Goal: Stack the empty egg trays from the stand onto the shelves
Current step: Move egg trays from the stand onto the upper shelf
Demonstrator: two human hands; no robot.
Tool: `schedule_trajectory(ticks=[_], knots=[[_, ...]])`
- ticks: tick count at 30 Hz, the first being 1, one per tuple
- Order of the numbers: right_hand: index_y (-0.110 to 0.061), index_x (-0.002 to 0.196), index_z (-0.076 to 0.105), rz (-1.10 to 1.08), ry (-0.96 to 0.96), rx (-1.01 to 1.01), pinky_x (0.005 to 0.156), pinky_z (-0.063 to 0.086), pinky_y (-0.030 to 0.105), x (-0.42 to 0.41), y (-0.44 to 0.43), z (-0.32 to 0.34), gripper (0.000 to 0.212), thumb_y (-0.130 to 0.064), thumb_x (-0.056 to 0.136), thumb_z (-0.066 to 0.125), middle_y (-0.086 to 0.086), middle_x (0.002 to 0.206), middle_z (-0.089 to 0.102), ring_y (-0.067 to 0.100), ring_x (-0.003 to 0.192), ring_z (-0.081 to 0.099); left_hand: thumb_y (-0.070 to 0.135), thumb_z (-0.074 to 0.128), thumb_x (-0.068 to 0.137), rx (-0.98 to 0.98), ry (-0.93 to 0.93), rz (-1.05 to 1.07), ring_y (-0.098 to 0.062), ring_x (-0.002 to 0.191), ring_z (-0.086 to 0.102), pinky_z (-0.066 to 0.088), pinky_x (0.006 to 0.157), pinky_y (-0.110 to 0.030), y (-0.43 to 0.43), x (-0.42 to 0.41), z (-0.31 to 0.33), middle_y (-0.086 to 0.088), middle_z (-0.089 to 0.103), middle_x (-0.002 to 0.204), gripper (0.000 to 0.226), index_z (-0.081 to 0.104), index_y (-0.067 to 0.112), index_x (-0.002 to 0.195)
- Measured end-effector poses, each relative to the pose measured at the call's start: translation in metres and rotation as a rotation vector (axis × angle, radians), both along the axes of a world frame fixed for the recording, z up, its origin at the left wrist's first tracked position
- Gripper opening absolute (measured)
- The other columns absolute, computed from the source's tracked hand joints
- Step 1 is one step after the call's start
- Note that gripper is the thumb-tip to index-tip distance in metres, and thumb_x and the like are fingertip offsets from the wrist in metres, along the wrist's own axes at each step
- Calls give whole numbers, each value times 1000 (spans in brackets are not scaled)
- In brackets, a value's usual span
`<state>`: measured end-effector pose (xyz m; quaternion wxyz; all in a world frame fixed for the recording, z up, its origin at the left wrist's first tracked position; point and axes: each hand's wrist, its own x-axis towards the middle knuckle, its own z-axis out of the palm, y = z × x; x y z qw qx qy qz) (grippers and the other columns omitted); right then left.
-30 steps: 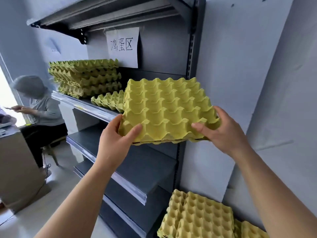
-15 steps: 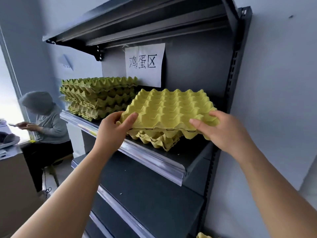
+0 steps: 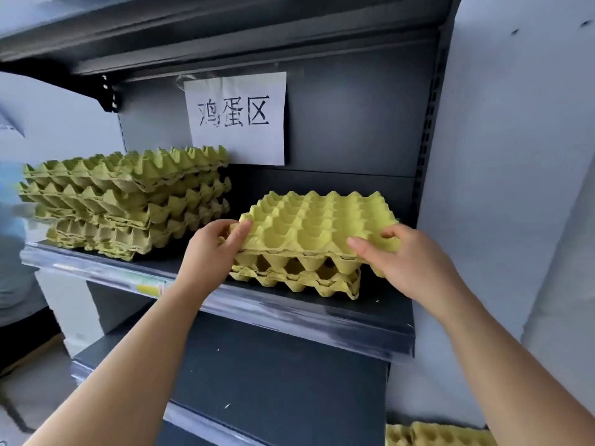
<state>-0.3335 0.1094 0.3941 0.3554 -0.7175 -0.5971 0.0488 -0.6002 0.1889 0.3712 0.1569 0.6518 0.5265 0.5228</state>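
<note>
Dark grey metal shelf unit, pale grey wall (image 3: 515, 156) to its R. The middle shelf (image 3: 289, 317) has a clear plastic strip along its front edge w/ a yellow-green label on it. The top egg tray (image 3: 318, 220), yellow-green pulp, is at the R end of that shelf on a small stack (image 3: 299, 280) of the same trays; can't tell if its full weight is down. The left hand (image 3: 209, 252) grips its front-left corner, thumb on top, fingers under. The right hand (image 3: 409, 262) holds the front-right corner, thumb over the rim. A taller stack (image 3: 125, 201) stands to the L on the same shelf, apart from the small one. A white paper sign (image 3: 236, 119) w/ handwritten characters is fixed to the back panel above. Lower shelf (image 3: 273, 365) beneath, upper shelf (image 3: 193, 24) overhead. More trays (image 3: 441, 434) at btm R, low down. Blurred person (image 3: 13, 268) at far L edge.
</note>
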Motion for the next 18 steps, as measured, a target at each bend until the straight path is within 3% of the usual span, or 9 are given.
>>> schedule_trajectory(ticks=[7,13,18], knots=[[-23,133,47,-110,23,-22,82,43,33,-25,-3,-3,82,-78,73,50,1,129,56,23,115,53,55,46,93,-12,59,-114,-4,84,58,40,63,-19,38,-8,-10,6,65,96,50,60,16,122],[-23,131,49,-150,48,-40,84,43,33,-34,8,7,84,-80,69,51,-3,128,57,20,116,53,53,40,96,-17,63,-91,-5,76,53,36,58,-21,53,-9,-6,4,61,85,51,58,10,118],[-21,131,48,-168,22,-80,86,46,35,-39,9,4,82,-78,71,52,-2,125,58,21,112,55,54,42,94,-31,62,-137,-8,81,55,40,61,-23,56,-13,-10,3,61,93,53,55,11,123]])
